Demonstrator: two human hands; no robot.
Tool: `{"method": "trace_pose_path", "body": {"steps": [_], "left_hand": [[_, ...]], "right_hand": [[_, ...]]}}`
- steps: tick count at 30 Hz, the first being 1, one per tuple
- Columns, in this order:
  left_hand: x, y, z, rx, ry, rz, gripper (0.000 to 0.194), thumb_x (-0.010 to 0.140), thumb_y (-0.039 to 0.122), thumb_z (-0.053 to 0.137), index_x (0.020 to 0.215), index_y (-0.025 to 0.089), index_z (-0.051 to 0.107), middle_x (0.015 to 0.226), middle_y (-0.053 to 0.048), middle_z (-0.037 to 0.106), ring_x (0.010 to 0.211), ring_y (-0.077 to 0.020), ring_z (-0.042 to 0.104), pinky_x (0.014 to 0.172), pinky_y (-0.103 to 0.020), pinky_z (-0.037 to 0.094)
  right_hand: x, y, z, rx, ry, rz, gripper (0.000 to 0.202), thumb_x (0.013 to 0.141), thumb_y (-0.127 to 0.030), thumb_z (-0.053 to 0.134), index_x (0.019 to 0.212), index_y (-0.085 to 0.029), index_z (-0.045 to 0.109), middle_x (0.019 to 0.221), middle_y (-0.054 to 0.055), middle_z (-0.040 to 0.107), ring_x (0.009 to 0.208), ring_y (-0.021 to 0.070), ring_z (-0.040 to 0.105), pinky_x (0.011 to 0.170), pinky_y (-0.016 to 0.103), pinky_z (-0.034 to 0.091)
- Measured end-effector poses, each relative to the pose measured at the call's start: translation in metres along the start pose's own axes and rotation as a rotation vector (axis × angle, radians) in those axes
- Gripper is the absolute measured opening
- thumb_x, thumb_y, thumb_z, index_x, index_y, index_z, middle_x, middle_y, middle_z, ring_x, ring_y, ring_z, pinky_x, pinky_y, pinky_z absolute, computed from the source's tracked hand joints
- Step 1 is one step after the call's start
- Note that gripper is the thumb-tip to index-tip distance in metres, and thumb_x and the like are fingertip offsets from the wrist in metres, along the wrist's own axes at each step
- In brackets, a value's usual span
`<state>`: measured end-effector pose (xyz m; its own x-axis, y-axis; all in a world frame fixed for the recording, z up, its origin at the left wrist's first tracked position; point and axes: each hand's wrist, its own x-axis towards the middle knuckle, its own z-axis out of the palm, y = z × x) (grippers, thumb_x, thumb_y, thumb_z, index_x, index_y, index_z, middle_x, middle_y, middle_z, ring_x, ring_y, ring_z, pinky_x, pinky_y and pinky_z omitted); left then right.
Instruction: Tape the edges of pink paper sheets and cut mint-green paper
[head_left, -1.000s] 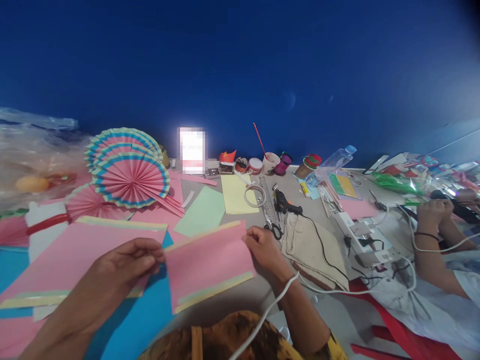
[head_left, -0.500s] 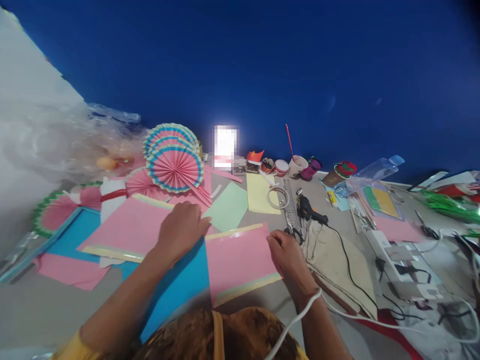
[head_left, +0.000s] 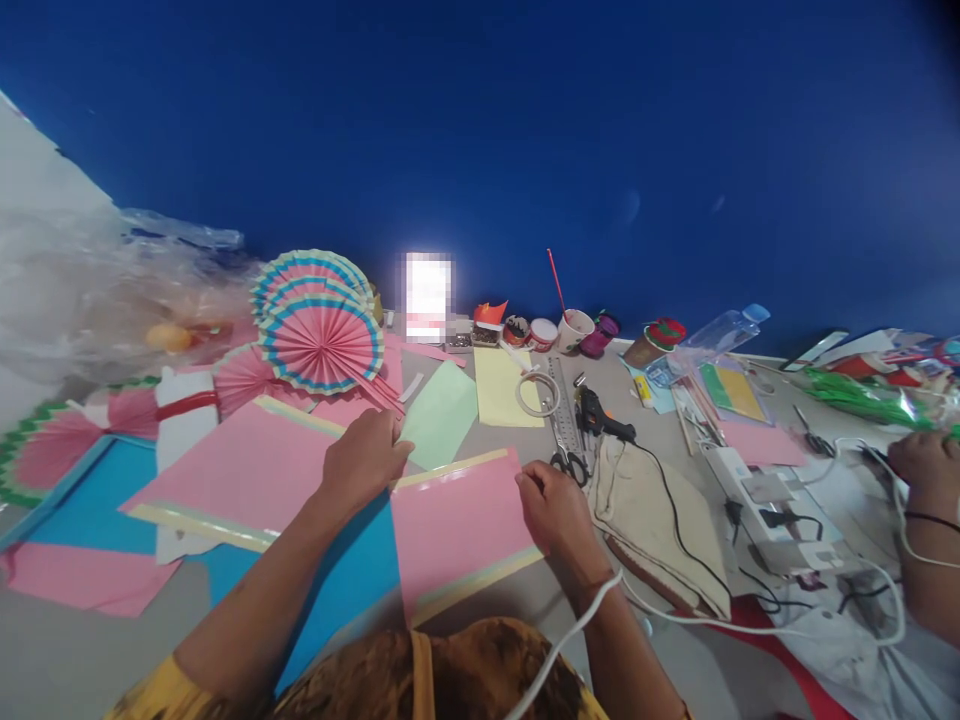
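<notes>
The person's left hand (head_left: 365,462) lies flat, fingers spread loose, on the top left corner of a pink paper sheet (head_left: 457,520). The right hand (head_left: 553,508) pinches the sheet's right edge, its grip closed on the paper. The sheet lies on the tabletop (head_left: 90,650) right in front of the person, partly over a blue sheet (head_left: 352,580). At 9 o'clock from it sits a bigger pink sheet (head_left: 232,470). At 11 o'clock stand round pink paper fans (head_left: 321,345). At 1 o'clock lie scissors (head_left: 574,465), a metal ruler (head_left: 561,415) and a black glue gun (head_left: 600,420). At 3 o'clock sits a folded cloth (head_left: 652,520). Another person's hand (head_left: 926,462) shows at the far right.
</notes>
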<state>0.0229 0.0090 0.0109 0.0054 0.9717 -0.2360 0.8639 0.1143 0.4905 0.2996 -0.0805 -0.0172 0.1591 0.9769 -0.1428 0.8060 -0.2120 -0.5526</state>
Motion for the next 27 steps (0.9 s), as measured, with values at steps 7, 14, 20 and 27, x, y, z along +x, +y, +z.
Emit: {"method": "trace_pose_path", "body": {"steps": [7, 14, 20, 27], "left_hand": [[-0.006, 0.002, -0.011, -0.473, 0.209, 0.029, 0.033, 0.075, 0.044, 0.063, 0.102, 0.024, 0.060, 0.086, 0.000, 0.067, 0.074, -0.0194, 0.064, 0.065, -0.031, 0.050], [-0.031, 0.011, -0.037, -1.175, 0.299, -0.160, 0.062, 0.047, 0.032, 0.091, 0.104, 0.022, 0.067, 0.081, 0.002, 0.073, 0.062, -0.0129, 0.063, 0.059, -0.025, 0.056], [-0.064, 0.031, -0.001, -1.454, 0.092, -0.281, 0.061, 0.044, 0.033, 0.096, 0.098, 0.019, 0.071, 0.088, -0.004, 0.081, 0.080, -0.0238, 0.075, 0.070, -0.032, 0.063], [-0.074, -0.001, -0.002, -1.059, -0.098, -0.231, 0.057, 0.055, 0.044, 0.088, 0.103, 0.020, 0.072, 0.084, -0.003, 0.080, 0.070, -0.0248, 0.071, 0.065, -0.036, 0.059]], "right_hand": [[0.001, -0.001, 0.003, 0.086, 0.024, 0.030, 0.020, 0.095, -0.032, 0.060, 0.079, -0.024, 0.070, 0.076, 0.002, 0.074, 0.072, 0.0196, 0.065, 0.068, 0.028, 0.038], [0.003, -0.015, -0.002, 0.293, 0.271, -0.069, 0.021, 0.087, -0.029, 0.065, 0.102, -0.019, 0.075, 0.104, 0.010, 0.076, 0.088, 0.0227, 0.067, 0.085, 0.037, 0.052], [-0.012, -0.070, 0.009, 0.921, -0.171, -0.180, 0.063, 0.076, -0.038, 0.084, 0.134, -0.022, 0.065, 0.114, 0.007, 0.074, 0.087, 0.0188, 0.067, 0.071, 0.030, 0.058], [-0.003, -0.070, 0.015, 1.140, -0.140, -0.089, 0.058, 0.081, -0.038, 0.082, 0.133, -0.023, 0.061, 0.100, 0.004, 0.074, 0.076, 0.0154, 0.068, 0.061, 0.025, 0.057]]}}
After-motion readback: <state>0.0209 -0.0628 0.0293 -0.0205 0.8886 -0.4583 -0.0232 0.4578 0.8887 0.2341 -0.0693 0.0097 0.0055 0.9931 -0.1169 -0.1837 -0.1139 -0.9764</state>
